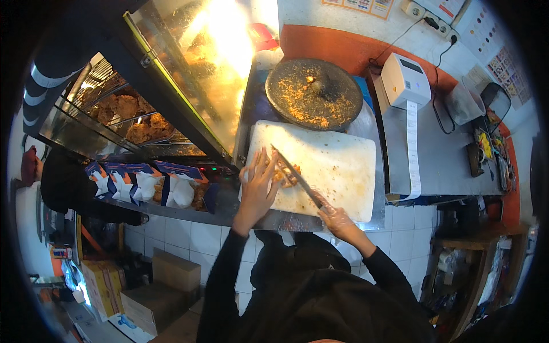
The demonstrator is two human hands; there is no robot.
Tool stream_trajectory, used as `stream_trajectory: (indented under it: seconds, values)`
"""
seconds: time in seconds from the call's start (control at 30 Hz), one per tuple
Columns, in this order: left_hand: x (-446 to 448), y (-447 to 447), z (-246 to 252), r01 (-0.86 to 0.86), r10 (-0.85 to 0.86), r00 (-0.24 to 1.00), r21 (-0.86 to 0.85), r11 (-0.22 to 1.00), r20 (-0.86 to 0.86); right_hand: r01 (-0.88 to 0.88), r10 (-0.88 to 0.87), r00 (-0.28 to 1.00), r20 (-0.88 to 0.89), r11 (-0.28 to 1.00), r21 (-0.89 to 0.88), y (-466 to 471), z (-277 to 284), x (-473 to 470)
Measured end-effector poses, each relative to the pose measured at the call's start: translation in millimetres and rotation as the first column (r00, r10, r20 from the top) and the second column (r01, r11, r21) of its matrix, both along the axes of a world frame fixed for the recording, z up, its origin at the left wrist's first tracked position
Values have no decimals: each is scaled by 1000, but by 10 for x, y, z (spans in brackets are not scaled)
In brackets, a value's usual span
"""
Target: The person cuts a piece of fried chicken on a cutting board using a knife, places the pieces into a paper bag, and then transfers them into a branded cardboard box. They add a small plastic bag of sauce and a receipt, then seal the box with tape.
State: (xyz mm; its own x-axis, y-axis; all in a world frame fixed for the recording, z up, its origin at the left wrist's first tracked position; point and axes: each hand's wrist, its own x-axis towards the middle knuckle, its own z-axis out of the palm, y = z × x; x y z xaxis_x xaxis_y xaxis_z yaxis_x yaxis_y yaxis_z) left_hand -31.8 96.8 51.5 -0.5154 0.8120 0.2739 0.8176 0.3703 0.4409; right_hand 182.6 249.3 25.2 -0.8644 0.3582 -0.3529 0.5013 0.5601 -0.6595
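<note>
My right hand (341, 223) grips the handle of a kitchen knife (298, 178), with clear plastic film around the fingers. The long blade slants up and left across pieces of browned, fried food (288, 175), probably chicken. My left hand (259, 186) lies beside the food, fingers extended and somewhat apart, its thumb side toward the blade. Whether its fingertips press on a piece is hidden. Under both is a white cutting board (339, 171) marked with crumbs and stains. Directly behind the board sits a round dark stone mortar (291, 98) covered with orange-brown crumbs, a pestle (317, 87) on it.
A lit glass display case (184, 103) holding fried chicken (124, 107) rises at left. Paper boxes with wrapped white portions (180, 191) line its front ledge. A label printer (405, 81) trails paper on the right-hand table (446, 167). Another person (68, 184) stands far left; cardboard boxes (158, 296) sit below.
</note>
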Motion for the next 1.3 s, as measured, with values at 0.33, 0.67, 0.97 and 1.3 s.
stream_trajectory:
  seconds: [0.33, 0.67, 0.97, 1.3]
  values:
    - [695, -1374, -498, -390, 351, 762, -48, 920, 544, 77, 90, 961, -262, 823, 563, 1159, -1231, -102]
    - [428, -2533, -507, -600, 464, 538, -68, 797, 704, 85, 202, 812, -548, 887, 453, -797, 445, -1318]
    - [80, -4111, -716, -846, 846, 520, -62, 529, 118, -502, 625, 296, -722, 745, 439, -3474, 808, -2810]
    - [92, -5988, -1098, -962, 904, 237, -41, 269, 356, -734, 788, 428, -443, 589, 338, -4337, 78, -3428]
